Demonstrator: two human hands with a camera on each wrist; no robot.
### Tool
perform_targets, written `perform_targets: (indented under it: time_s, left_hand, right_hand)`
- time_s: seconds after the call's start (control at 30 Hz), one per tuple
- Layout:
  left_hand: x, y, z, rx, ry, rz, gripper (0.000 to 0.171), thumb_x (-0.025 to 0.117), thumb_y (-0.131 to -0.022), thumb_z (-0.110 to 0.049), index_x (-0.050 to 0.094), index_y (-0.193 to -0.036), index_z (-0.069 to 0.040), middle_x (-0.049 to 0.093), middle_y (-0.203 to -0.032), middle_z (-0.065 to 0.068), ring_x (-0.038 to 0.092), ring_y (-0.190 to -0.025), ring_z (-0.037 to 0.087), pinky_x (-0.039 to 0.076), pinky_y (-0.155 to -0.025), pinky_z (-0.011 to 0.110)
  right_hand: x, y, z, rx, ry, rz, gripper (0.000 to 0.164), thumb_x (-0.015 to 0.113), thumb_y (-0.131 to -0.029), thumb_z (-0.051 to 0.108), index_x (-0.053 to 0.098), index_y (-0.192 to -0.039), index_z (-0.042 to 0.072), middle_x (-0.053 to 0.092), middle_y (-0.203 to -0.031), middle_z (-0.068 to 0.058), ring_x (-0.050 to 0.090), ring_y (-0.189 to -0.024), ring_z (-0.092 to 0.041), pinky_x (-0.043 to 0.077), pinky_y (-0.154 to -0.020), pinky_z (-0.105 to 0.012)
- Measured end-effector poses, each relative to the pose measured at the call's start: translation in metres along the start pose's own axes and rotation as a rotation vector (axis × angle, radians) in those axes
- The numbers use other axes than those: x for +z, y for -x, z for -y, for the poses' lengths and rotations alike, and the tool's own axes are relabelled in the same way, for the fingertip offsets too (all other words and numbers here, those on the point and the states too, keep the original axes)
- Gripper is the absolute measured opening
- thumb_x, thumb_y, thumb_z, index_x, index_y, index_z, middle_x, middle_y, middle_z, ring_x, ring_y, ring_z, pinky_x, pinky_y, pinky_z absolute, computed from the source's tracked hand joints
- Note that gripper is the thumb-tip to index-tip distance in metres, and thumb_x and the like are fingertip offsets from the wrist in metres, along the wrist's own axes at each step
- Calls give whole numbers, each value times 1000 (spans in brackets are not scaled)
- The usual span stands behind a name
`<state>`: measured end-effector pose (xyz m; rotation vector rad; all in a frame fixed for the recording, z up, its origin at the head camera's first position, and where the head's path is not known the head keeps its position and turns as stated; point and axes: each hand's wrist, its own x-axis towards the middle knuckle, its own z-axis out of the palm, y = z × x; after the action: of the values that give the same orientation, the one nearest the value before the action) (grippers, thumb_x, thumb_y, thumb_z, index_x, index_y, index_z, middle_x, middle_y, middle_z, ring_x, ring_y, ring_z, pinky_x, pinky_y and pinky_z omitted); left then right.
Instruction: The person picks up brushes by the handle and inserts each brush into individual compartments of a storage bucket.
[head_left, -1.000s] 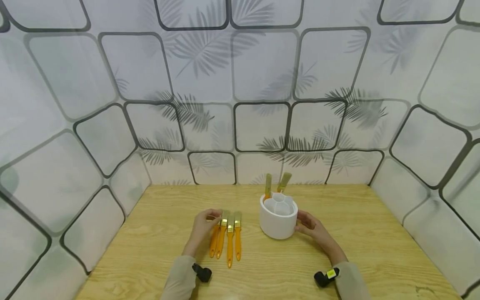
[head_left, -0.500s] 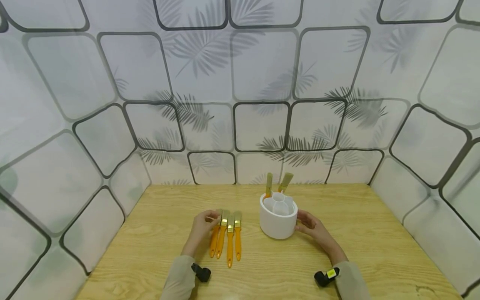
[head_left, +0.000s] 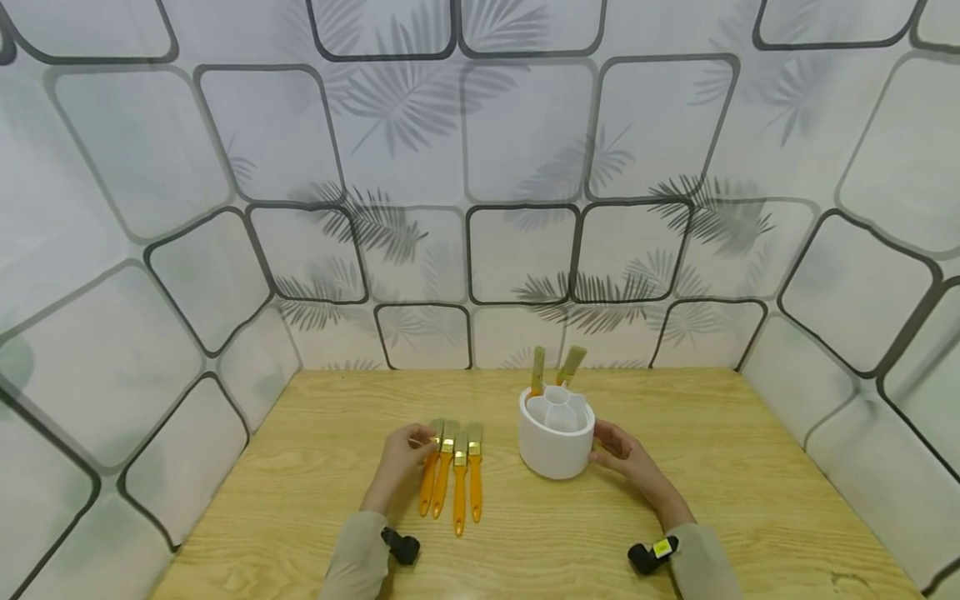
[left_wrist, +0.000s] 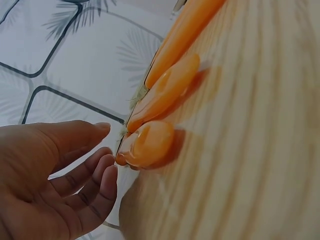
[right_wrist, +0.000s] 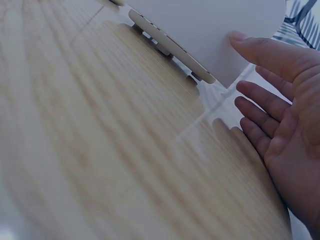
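Several paintbrushes [head_left: 460,479] with orange handles and pale bristles lie side by side on the wooden table, bristles pointing away. My left hand [head_left: 402,458] is at the metal band of the leftmost paintbrush [head_left: 428,483], thumb and fingertips apart. In the left wrist view, a gap shows between that thumb and the loosely bent fingers, beside the orange handle ends [left_wrist: 150,142]. A round white divided holder [head_left: 557,450] stands to the right, with two paintbrushes [head_left: 537,371] upright in it, bristles up. My right hand [head_left: 628,458] rests its thumb against the holder's right side, fingers extended.
The wooden table [head_left: 360,392] meets a patterned wall covering [head_left: 525,250] at the back and on both sides. Wood surface lies between the loose paintbrushes and the holder. Each wrist wears a small black camera [head_left: 405,547].
My left hand has shifted slightly left, and more of the leftmost paintbrush's bristles shows. My right hand stays at the holder, which stands almost as before.
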<state>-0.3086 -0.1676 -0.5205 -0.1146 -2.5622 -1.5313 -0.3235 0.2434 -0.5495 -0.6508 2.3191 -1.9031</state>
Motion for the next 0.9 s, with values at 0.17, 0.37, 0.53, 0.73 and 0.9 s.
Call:
perform_targets:
  time_s: [0.17, 0.37, 0.53, 0.73, 0.9]
  left_hand:
    - [-2, 2, -1, -14, -31, -11, 10, 68, -80, -1, 66, -89, 1, 60, -79, 8, 55, -71, 17, 48, -59, 26]
    - [-4, 3, 1, -13, -71, 5, 13, 71, -78, -3, 63, -86, 2, 61, -76, 8, 55, -68, 15, 48, -56, 25]
    - [-5, 3, 0, -26, -63, 26, 16, 72, -78, -4, 61, -86, 2, 61, -75, 8, 54, -66, 14, 47, -53, 24]
    - [-7, 6, -3, -44, -100, 18, 19, 74, -77, -7, 61, -84, 4, 60, -74, 8, 52, -66, 13, 45, -54, 24]
    - [-8, 7, -5, -77, -114, 27, 18, 74, -77, -10, 61, -81, 2, 58, -71, 7, 50, -61, 13, 43, -51, 24]
  right_hand:
    - [1, 0, 1, 0, -7, 6, 58, 62, -88, 10, 35, -139, 2, 36, -142, -23, 42, -118, 8, 33, -97, -10]
    - [1, -1, 1, 1, -2, 5, 59, 62, -88, 10, 35, -139, 1, 35, -142, -24, 42, -117, 10, 33, -96, -9]
    - [1, -1, 1, -3, -6, 10, 58, 62, -88, 9, 35, -139, 1, 35, -142, -25, 43, -116, 9, 34, -97, -11]
    - [1, 0, -1, 2, 11, 8, 58, 62, -88, 10, 36, -139, 2, 38, -140, -23, 44, -116, 7, 36, -98, -16]
    - [1, -1, -3, -19, 23, 5, 57, 62, -88, 10, 37, -138, 1, 42, -138, -21, 45, -116, 6, 35, -97, -13]
